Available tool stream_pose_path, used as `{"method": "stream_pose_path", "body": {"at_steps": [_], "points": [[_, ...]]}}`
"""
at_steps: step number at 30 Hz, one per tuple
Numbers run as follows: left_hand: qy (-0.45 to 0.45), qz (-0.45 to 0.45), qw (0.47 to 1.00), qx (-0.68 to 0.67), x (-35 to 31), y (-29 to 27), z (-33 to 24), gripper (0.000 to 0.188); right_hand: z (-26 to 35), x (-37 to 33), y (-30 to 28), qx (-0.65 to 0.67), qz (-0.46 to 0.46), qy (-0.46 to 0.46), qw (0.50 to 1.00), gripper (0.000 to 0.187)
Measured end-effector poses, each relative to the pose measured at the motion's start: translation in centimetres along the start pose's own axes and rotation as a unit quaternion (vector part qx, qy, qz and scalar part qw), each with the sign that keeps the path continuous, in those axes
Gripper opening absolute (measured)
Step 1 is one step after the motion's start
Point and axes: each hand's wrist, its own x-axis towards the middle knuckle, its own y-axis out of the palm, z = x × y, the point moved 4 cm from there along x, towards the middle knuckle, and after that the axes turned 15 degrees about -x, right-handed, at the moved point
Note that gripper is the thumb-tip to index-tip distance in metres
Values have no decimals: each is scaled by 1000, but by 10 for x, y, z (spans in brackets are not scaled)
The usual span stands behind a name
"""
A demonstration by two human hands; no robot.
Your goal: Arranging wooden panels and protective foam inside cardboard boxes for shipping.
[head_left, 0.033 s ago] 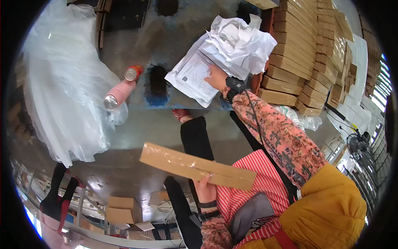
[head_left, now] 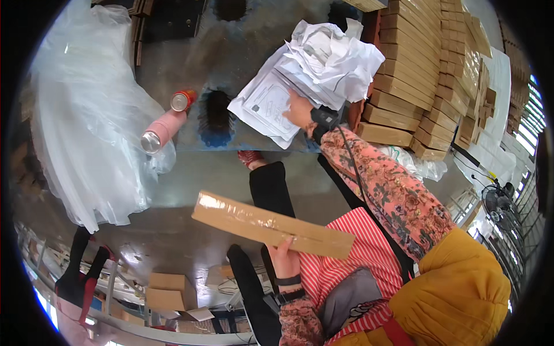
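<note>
**Workshop Table (head_left: pixel 248 55) With Hand-Held Carton (head_left: pixel 262 224)**

The dark, grimy table has blue-edged openings in its top. A heap of clear plastic sheeting (head_left: pixel 98 115) covers its left side. Stacked brown cartons (head_left: pixel 407 75) stand in rows at the right.

White papers lie near those rows: crumpled paper (head_left: pixel 334 57) partly over printed sheets (head_left: pixel 266 105).

Step in hand, as judged: the right hand (head_left: pixel 299 111) attends to the printed sheets while the left hand (head_left: pixel 285 259) supports the carton. The right fingers are partly bent over the sheets; whether they pinch paper cannot be told. The left hand pinches the carton's near long edge, thumb on the upper face.

Next move, as judged: shifting the carton calls for a firm grip, since one hand bears it near mid-length.

The carton is long, narrow and brown, with glossy, glinting film or tape along its upper face. It is held off the table, before the striped garment (head_left: pixel 369 228), slanted across the view.

A pink bottle (head_left: pixel 164 128) lies on the table; a red can (head_left: pixel 183 100) is just beside it.
</note>
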Motion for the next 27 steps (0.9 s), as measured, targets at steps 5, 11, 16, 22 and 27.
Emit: {"method": "stream_pose_path", "body": {"at_steps": [5, 11, 16, 22, 27], "points": [[83, -23, 990, 113, 48, 31, 15, 66, 37, -44, -6, -168, -282, -180, 927, 52], [94, -19, 982, 160, 90, 26, 36, 53, 49, -24, 15, -301, -197, -404, 841, 14], [96, -39, 984, 144, 83, 22, 41, 54, 54, -42, 31, -351, -216, -442, 797, 12], [108, -7, 987, 118, 87, 34, 36, 58, 7, -85, 85, -341, -37, -465, 816, 15], [119, -23, 986, 111, 90, 33, 31, 60, -41, -91, 102, -439, -25, -476, 762, 9]]}}
